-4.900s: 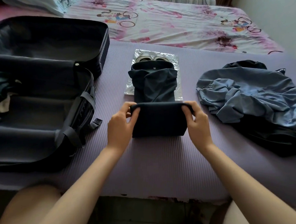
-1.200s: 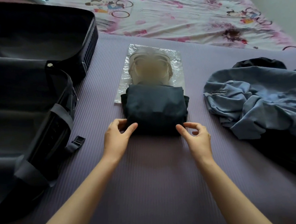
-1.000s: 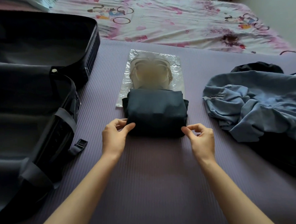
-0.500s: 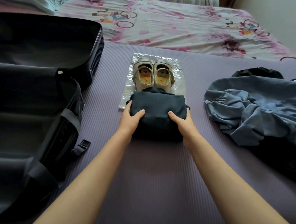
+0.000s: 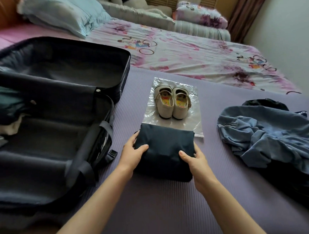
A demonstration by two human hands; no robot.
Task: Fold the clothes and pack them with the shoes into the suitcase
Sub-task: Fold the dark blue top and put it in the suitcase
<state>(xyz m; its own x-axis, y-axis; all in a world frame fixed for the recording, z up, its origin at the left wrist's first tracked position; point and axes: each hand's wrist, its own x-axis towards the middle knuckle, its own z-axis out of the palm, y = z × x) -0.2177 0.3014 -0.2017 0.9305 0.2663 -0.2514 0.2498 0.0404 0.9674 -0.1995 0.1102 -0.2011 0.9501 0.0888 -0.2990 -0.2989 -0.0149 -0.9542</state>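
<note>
Mostly matt cloth, one glossy plastic piece.
Navy garment (image 5: 166, 148): smooth matt cloth. Blue garment (image 5: 269, 128): soft crumpled matt cloth. Mat (image 5: 155, 210): purple, ribbed, matt. Bag (image 5: 191, 122): clear crinkled glossy plastic. Shoes (image 5: 174, 109): cream, smooth, faint sheen. Suitcase (image 5: 49, 133): matt fabric lining.

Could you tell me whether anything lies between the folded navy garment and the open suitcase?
Nothing visible lies on the mat between them. The left hand and right hand grip the folded navy garment; only the raised side wall of the suitcase and its buckle strap need clearing.
</note>
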